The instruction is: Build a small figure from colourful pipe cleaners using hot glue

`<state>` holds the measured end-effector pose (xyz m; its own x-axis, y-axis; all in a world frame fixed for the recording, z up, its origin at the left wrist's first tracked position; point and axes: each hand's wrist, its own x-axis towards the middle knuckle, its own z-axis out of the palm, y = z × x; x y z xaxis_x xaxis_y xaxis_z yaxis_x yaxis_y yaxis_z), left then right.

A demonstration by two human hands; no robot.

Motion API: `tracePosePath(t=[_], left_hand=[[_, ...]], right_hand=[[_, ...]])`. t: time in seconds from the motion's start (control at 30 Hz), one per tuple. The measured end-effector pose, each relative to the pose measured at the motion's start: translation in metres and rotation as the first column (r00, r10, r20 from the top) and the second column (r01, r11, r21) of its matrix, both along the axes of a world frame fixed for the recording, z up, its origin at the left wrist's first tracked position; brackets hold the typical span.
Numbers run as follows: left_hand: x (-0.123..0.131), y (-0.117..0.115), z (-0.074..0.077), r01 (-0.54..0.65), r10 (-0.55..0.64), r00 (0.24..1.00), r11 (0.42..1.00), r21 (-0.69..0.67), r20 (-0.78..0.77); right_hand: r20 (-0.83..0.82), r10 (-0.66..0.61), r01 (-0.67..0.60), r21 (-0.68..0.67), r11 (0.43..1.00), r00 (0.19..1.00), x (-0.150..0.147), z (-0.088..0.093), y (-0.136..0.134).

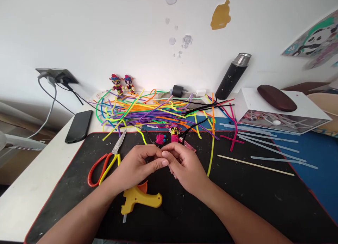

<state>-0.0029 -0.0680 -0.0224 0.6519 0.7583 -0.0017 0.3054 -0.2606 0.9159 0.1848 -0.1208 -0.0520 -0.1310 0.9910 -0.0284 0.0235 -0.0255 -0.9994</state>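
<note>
My left hand point(141, 163) and my right hand point(186, 166) meet above the black mat point(237, 208), fingertips and thumbs pinched together. Whatever lies between the fingers is too small or too hidden to name. Just beyond them a small pipe-cleaner figure point(174, 133) with a pink body stands partly covered by my right hand. To its left lies a small pink and blue coiled piece point(160, 139). A yellow glue gun point(144, 199) rests below my left hand, its front end hidden. Scissors point(116, 150) with red and yellow handles lie left of my left hand.
Colourful pipe cleaners point(153, 111) heap along the back. Two finished-looking figures point(123, 83) stand behind them. A black phone point(78, 126) lies left, a black flask point(233, 76) at the wall. Right are clear glue sticks point(271, 147), a wooden stick point(255, 165) and a white box point(285, 111).
</note>
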Motion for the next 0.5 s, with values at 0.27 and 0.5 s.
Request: tracePosePath(t=[0.27, 0.5], left_hand=[[0.0023, -0.0034, 0.0026, 0.04, -0.041, 0.999, 0.996, -0.077, -0.001], [0.0029, -0.007, 0.0039, 0.056, -0.056, 0.998, 0.998, -0.009, -0.004]], right_hand=[[0.179, -0.013, -0.009, 0.122, 0.992, 0.984, 0.0025, 0.0001, -0.0014], [0.204, -0.015, -0.009, 0.119, 0.993, 0.979, 0.0018, 0.0015, -0.0029]])
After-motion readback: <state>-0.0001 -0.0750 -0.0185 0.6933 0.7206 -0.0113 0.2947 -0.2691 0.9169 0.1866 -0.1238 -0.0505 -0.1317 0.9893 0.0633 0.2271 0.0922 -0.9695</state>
